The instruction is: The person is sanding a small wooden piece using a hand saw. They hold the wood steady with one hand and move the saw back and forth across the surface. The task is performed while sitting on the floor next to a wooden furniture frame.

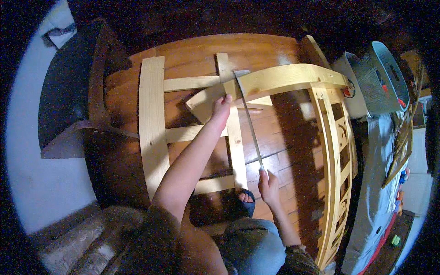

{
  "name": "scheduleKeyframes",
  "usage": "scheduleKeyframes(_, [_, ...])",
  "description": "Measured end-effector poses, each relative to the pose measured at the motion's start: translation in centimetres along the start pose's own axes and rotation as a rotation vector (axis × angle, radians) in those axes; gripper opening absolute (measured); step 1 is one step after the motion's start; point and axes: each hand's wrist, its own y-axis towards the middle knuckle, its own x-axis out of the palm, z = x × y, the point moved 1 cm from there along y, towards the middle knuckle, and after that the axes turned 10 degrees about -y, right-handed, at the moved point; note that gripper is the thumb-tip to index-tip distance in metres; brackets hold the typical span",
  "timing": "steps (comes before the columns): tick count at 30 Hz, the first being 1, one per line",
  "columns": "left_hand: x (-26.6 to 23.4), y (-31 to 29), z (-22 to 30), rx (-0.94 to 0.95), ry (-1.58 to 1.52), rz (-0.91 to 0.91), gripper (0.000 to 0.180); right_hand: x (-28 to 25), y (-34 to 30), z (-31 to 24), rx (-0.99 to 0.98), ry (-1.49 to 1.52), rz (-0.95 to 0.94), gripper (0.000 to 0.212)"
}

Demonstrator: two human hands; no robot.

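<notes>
A long pale wooden board lies raised above a ladder-like wooden frame, its near-left end tilted toward me. My left hand grips the board near that end, thumb on top; its other fingers are mostly hidden. Across the board, just right of my left hand, runs a long thin grey saw, seen nearly edge-on. My right hand is closed around the saw's near end, low and to the right, above the floor; the handle is mostly covered. How deep the blade sits in the wood is not visible.
A slatted wooden panel stands along the right. Beyond it are a blue-grey plastic basket and pale cloth. A dark chair-like piece with brown edges stands left. My sandalled foot is beside the frame on the wooden floor.
</notes>
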Motion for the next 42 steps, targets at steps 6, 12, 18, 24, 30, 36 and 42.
scheduleKeyframes(6, [-1.0,1.2,-0.3,0.016,-0.105,0.090,0.041,3.3,12.1,-7.2,0.075,0.037,-0.104,0.042])
scheduleKeyframes(12, [-0.7,0.0,0.7,0.023,-0.008,0.012,0.045,1.3,2.0,-1.1,0.057,0.120,-0.049,0.037])
scheduleKeyframes(18, [-2.4,1.2,0.0,0.019,0.000,0.041,0.045,1.2,3.5,-4.4,0.088,-0.030,-0.112,0.041])
scheduleKeyframes(24, [-0.2,-0.4,0.7,-0.009,-0.056,0.040,0.038,2.7,9.9,-4.9,0.051,0.035,-0.075,0.045])
scheduleKeyframes(30, [-1.5,0.6,0.0,0.060,-0.048,-0.038,0.040,-0.9,-1.8,-2.0,0.134,0.044,-0.064,0.037])
scheduleKeyframes(36, [-0.3,0.3,0.8,-0.044,-0.157,-0.090,0.034,1.5,8.9,-4.2,0.010,-0.048,-0.012,0.050])
scheduleKeyframes(42, [-0.1,-1.1,3.5,-0.156,-0.186,-0.059,0.033,0.7,7.3,-5.1,0.075,-0.013,-0.112,0.052])
